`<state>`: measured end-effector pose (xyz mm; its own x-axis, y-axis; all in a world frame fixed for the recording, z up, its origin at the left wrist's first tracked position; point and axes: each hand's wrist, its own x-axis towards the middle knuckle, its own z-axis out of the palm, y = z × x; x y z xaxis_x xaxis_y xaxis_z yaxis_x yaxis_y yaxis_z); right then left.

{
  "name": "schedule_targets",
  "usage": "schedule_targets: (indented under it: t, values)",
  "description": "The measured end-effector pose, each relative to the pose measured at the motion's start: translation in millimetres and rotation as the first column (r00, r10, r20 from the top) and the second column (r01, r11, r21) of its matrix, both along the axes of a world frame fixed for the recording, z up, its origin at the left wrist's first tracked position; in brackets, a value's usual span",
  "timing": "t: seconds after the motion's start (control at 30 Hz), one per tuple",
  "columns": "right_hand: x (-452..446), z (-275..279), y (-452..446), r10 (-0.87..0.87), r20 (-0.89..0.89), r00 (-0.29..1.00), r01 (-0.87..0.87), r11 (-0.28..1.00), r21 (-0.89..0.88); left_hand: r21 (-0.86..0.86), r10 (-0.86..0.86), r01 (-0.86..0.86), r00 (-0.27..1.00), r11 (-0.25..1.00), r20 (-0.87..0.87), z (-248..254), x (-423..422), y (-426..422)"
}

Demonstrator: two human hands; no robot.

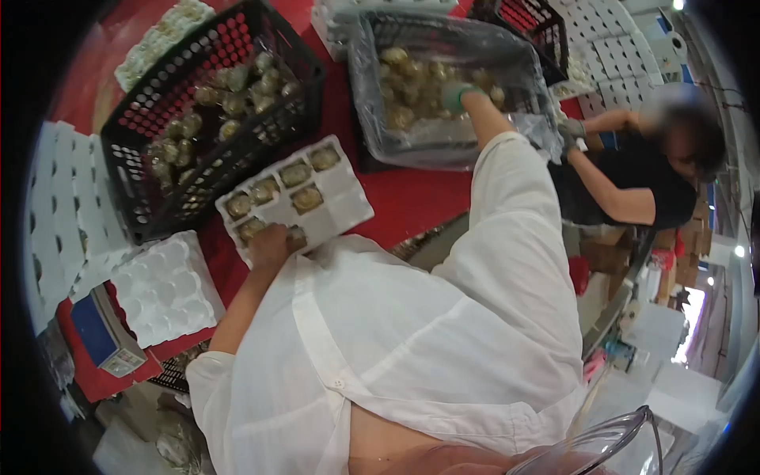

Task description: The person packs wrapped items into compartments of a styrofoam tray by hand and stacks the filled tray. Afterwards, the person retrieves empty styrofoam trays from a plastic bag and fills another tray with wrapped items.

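Observation:
My left hand [271, 247] is bare and bent over the near edge of a white foam tray [336, 204]. Its fingers are closed around a small wrapped round item [296, 237] in that tray. Several similar brownish-green items, such as this one [305, 199], fill some of the tray's hollows; others are bare. My right hand [459, 96], in a pale green glove, reaches into a grey crate lined with clear plastic [412, 154]. It touches a pile of the same round items [404, 87]; its fingers are hidden.
A black perforated crate [214, 55] holds more wrapped items at the left. An upturned foam tray [166, 289] lies beside a blue box [107, 332]. Stacked white trays [79, 206] stand at far left. A gloved co-worker [625, 174] stands at the right by the grey crate.

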<state>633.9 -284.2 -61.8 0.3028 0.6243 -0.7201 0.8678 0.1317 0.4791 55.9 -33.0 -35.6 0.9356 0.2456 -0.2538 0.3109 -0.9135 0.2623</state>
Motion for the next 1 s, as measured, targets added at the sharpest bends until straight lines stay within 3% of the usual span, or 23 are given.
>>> schedule_targets:
  t: [0.07,0.1,0.17,0.2,0.23,0.3,0.37,0.43,0.47,0.5,0.57,0.63,0.7,0.77,0.83,0.87,0.9,1.0]
  values:
    - [-1.7,-22.6,1.7,-0.252,-0.005,0.968,0.252,0.967,0.042,-0.061,0.067,-0.064,0.997,0.996,0.045,-35.5,-10.4,3.1]
    - [-4.4,-28.3,3.3,-0.347,-0.023,0.938,0.348,0.934,0.079,-0.072,0.163,-0.166,0.986,0.984,-0.043,-26.6,-6.6,-2.4]
    - [-7.5,-37.5,4.9,-0.484,-0.111,0.868,0.496,0.853,0.161,-0.068,0.176,-0.191,0.968,0.979,-0.179,-29.7,-3.6,-1.6]
    - [-11.6,-36.5,7.3,-0.539,-0.169,0.825,0.564,0.800,0.202,-0.052,0.178,-0.183,0.980,0.982,-0.085,-44.9,-8.4,-2.1]
    - [-13.4,-37.0,9.9,-0.598,-0.231,0.767,0.640,0.734,0.228,0.007,0.186,-0.186,0.980,0.982,-0.075,-26.5,-5.2,-3.8]
    - [-19.3,-33.0,20.7,-0.731,-0.343,0.590,0.807,0.547,0.223,-0.054,0.224,-0.246,0.939,0.968,-0.262,-37.0,1.1,0.1]
    - [-65.1,65.2,43.9,-0.753,-0.317,0.577,0.816,0.520,0.252,-0.040,0.169,-0.177,0.975,0.983,-0.147,-42.3,-3.0,3.3]
    - [-59.3,64.6,35.0,-0.626,-0.469,0.623,0.751,0.311,0.582,-0.039,0.132,-0.138,0.982,0.990,-0.134,1.0,0.9,1.8]
    - [-72.1,101.0,36.5,-0.591,-0.525,0.612,0.764,0.271,0.585,-0.154,0.133,-0.133,0.991,0.979,-0.012,-4.9,-4.6,8.8]
    - [-84.5,122.6,32.8,-0.596,-0.521,0.611,0.761,0.259,0.595,-0.150,0.122,-0.120,0.993,0.981,0.000,-10.1,-8.3,13.9]
    - [-112.1,156.4,25.0,-0.214,-0.767,0.605,0.755,-0.154,0.638,-0.529,0.316,-0.247,0.948,0.812,0.043,5.9,-15.3,15.4]
    - [-154.7,194.2,33.6,-0.120,-0.776,0.619,0.753,-0.191,0.630,-0.659,0.463,-0.284,0.879,0.697,0.110,31.6,-11.1,12.4]
    - [-195.0,196.0,44.9,0.257,-0.692,0.674,0.732,-0.357,0.581,-0.748,0.533,-0.157,0.793,0.645,0.294,64.4,7.1,6.3]
    - [-288.9,245.9,72.4,0.397,-0.737,0.547,0.837,-0.279,0.471,-0.801,0.542,0.023,0.724,0.599,0.426,104.9,29.8,-4.6]
    - [-358.8,250.5,94.8,0.503,-0.856,0.124,0.975,-0.223,0.010,-0.822,0.552,0.087,0.701,0.563,0.452,154.0,44.9,-20.2]
    - [-362.4,203.1,103.3,0.472,-0.849,0.238,0.965,-0.214,0.151,-0.708,0.455,0.132,0.682,0.693,0.573,166.7,52.1,-25.5]
    - [-383.5,194.0,110.2,0.526,-0.843,0.109,0.983,-0.184,0.012,-0.572,0.341,0.171,0.656,0.802,0.674,172.2,53.7,-28.8]
    - [-426.4,185.8,115.3,0.644,-0.756,-0.122,0.966,-0.098,-0.239,-0.574,0.355,0.099,0.698,0.813,0.622,165.2,46.6,-28.3]
